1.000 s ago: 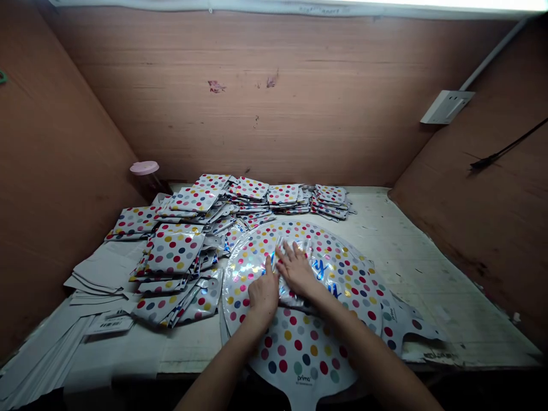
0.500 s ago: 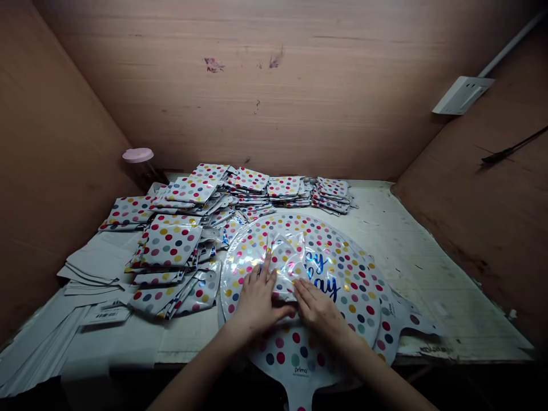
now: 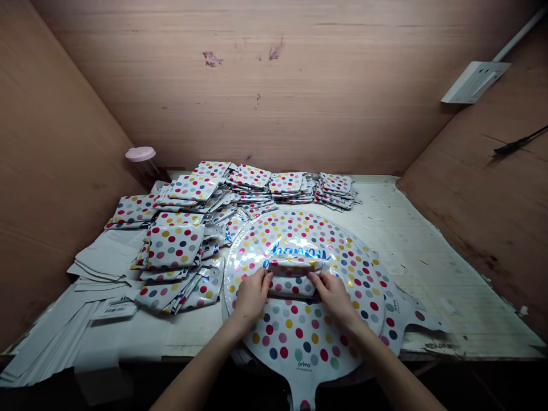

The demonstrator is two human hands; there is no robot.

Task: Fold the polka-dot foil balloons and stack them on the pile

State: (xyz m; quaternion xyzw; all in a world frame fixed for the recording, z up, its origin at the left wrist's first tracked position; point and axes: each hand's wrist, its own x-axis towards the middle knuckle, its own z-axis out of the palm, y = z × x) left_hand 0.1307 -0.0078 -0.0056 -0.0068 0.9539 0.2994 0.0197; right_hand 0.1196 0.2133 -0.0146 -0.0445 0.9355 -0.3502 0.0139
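Where round foil (image 3: 299, 225) shines, the left hand (image 3: 252, 294) and right hand (image 3: 334, 293) pinch a folded, dotted packet (image 3: 291, 286).

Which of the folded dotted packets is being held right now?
The packet gripped at its ends by the left hand and right hand, over the big round dotted sheets; the other packets lie piled, untouched.

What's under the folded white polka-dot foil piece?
Flat round white polka-dot foil balloons, blue "happy" lettering visible just beyond; anything directly beneath the folded piece is covered.
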